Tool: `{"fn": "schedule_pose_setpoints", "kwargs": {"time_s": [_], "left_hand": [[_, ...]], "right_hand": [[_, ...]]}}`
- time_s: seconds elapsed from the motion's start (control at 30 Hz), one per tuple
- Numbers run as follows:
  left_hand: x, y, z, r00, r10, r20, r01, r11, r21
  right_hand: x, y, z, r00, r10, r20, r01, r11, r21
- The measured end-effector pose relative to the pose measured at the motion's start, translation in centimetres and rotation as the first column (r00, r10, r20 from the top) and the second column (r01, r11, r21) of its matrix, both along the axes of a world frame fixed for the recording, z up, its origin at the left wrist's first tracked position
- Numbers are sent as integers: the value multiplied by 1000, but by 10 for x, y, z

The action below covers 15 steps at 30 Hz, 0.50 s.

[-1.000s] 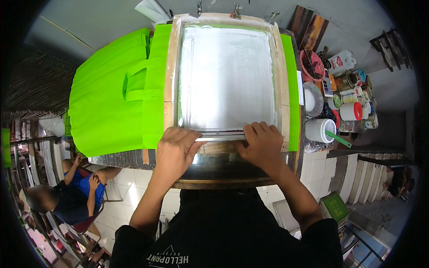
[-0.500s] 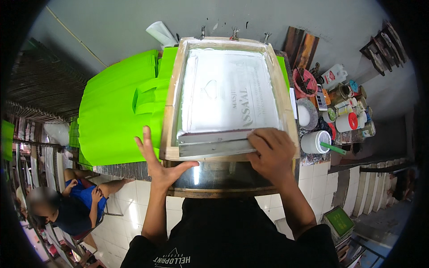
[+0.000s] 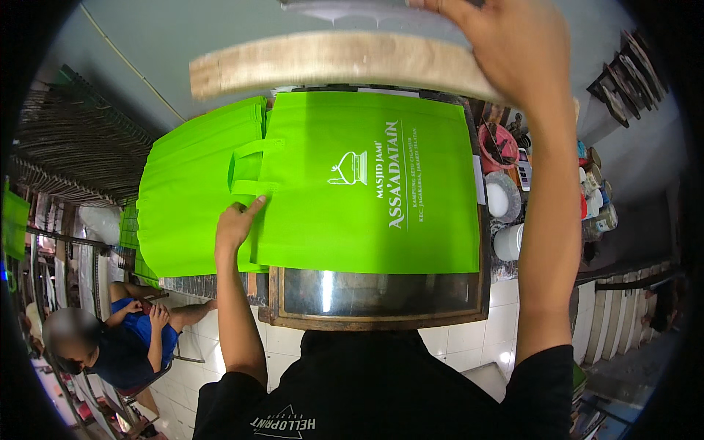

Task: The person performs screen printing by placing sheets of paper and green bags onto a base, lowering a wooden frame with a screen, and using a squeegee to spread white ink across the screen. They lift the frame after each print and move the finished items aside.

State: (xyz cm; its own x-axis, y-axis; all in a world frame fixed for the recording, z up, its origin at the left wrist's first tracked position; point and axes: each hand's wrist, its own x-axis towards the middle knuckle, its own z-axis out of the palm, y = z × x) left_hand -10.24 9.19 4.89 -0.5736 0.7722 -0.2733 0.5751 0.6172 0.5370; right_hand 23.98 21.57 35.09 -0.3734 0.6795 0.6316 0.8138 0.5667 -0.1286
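The view's top edge cuts off part of the right hand (the wooden frame is blurred).

matt, fibrous-looking cloth in the printed green bag, flat and opaque in the white print; similar dull cloth in the stacked green bags. pale, bare-looking wood in the frame, grain blurred. smooth and glossy on the dark top of the counter, mirroring a bright streak. shiny tile on the floor; matt grey on the wall; smooth plastic in the white tub.
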Motion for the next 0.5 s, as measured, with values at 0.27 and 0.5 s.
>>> {"fn": "schedule_pose_setpoints", "kwargs": {"time_s": [0.27,0.5], "left_hand": [[-57,-2,-38,796,-40,604,-234,899,369],[-303,-112,46,980,163,-118,-89,877,473]], "right_hand": [[-4,69,28,994,-38,-98,53,986,159],[-17,85,36,980,137,-141,-115,981,160]]}}
